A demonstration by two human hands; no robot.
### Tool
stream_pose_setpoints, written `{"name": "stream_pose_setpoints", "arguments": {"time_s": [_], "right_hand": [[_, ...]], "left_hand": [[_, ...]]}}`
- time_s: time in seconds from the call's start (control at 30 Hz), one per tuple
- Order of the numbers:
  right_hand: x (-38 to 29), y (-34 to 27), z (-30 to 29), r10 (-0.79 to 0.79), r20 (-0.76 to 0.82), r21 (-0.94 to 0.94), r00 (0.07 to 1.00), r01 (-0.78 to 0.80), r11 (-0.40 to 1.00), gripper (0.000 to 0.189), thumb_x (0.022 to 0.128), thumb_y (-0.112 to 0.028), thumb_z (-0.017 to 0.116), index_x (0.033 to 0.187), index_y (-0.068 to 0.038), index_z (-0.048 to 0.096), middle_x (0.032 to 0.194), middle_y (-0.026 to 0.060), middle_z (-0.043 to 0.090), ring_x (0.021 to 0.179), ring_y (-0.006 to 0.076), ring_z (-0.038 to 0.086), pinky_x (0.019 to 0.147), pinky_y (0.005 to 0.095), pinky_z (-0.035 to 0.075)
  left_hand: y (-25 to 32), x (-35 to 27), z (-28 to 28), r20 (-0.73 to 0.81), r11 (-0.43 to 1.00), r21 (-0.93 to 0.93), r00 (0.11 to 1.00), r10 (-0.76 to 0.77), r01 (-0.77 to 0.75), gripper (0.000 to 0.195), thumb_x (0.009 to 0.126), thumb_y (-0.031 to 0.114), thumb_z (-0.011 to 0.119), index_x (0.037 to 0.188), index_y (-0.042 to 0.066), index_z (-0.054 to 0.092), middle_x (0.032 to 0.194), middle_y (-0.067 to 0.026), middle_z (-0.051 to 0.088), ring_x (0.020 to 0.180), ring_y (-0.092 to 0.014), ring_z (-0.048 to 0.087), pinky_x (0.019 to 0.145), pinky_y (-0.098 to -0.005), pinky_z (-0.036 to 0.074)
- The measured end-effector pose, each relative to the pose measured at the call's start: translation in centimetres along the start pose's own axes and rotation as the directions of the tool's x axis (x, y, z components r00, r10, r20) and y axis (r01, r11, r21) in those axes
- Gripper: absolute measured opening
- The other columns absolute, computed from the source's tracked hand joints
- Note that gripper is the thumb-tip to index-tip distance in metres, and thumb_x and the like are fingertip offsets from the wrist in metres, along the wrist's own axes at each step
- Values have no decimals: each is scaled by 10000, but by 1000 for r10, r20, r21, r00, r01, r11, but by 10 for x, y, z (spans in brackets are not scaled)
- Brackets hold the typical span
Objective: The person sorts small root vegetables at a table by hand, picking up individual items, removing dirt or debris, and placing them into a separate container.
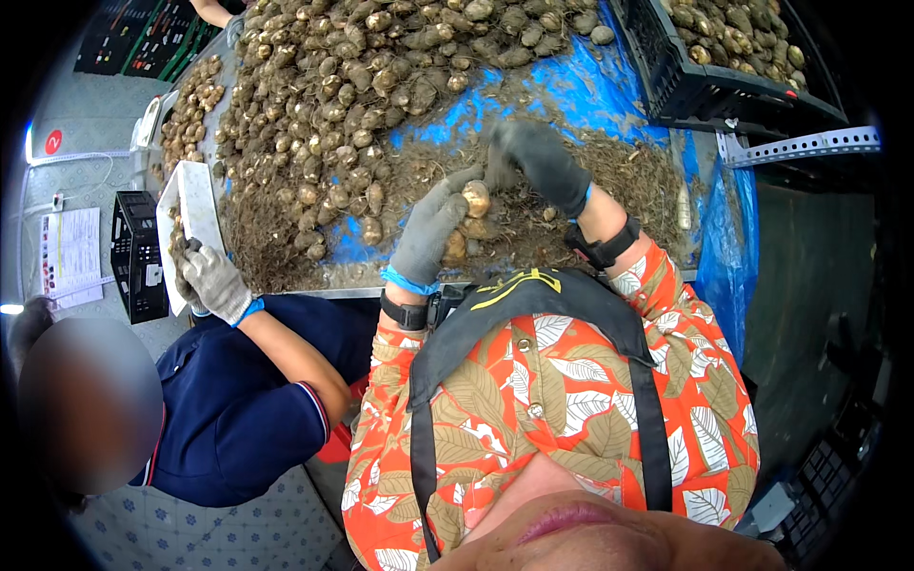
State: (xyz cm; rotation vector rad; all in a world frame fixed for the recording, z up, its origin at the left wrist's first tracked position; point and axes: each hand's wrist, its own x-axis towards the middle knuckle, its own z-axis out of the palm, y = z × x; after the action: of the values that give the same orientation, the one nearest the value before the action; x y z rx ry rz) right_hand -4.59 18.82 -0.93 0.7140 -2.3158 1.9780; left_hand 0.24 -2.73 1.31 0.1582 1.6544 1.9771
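Observation:
My left hand [433, 232], in a grey work glove with a blue cuff beneath, grips a pale brown tuber [476, 199], probably a small taro. Below that tuber, more peeled-looking tubers [455, 245] lie close to the hand's fingers. My right hand [539, 164], in a darker glove, is blurred just above and right of the tuber. Its fingers bend down beside it, and whatever they may hold is hidden by the blur. Loose fibrous roots and soil [614, 185] cover the blue plastic sheet [582, 82] beneath both hands.
A large heap of hairy tubers [343, 93] spreads across the table's left and far side. A black crate of tubers [728, 93] stands far right, near a perforated metal bar [807, 146]. At left, a co-worker's gloved hand [218, 282] holds a tuber by a white tray [196, 200].

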Motion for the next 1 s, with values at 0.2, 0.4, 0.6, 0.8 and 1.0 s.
{"name": "stream_pose_setpoints", "arguments": {"time_s": [0.2, 0.4, 0.6, 0.8, 1.0], "right_hand": [[3, -27, 11, -105, -2, -133, 994, 104, 986, 375, 834, -255, 642, 1130, -30, 597, 1203, 133, 598, 1048, 257, 597, 874, 352, 479], [-10, -5, 38, 141, 58, 148, 988, -149, 978, 232, 923, -247, 490, 949, -87, 656, 1037, 104, 644, 1010, 286, 598, 817, 354, 483], [-6, 8, 14, 203, -27, 454, 979, -169, 875, 373, 892, -339, 542, 1119, -56, 626, 1097, 143, 648, 969, 250, 624, 834, 342, 485], [-5, -26, 31, 10, 79, -17, 997, -9, 1000, 411, 853, -285, 587, 1200, -66, 602, 1095, 128, 646, 991, 281, 614, 878, 375, 471], [-1, 2, 37, 192, -45, -57, 980, -195, 979, 217, 835, -202, 564, 1008, -112, 660, 919, 98, 656, 901, 284, 623, 779, 374, 493]], "left_hand": [[9, -4, 4, -13, 928, -369, 999, -50, 42, 580, 919, 375, 553, 1330, -12, 421, 1117, -169, 611, 882, -217, 661, 597, -278, 551], [-6, -5, 0, 175, 956, -249, 978, -113, 155, 546, 954, 434, 463, 1287, 2, 451, 1082, -178, 628, 827, -234, 675, 519, -252, 534], [6, -8, 7, 20, 883, -465, 998, -59, 62, 588, 967, 448, 411, 1372, 24, 373, 1112, -228, 610, 847, -262, 673, 553, -268, 554], [-3, -4, 7, 60, 864, -485, 991, -120, 134, 524, 992, 450, 354, 1257, 9, 455, 1082, -211, 617, 841, -257, 668, 601, -289, 562], [-5, -8, 3, 160, 868, -464, 980, -115, 177, 569, 998, 478, 297, 1258, -1, 459, 1074, -205, 619, 863, -256, 660, 666, -314, 561]]}}
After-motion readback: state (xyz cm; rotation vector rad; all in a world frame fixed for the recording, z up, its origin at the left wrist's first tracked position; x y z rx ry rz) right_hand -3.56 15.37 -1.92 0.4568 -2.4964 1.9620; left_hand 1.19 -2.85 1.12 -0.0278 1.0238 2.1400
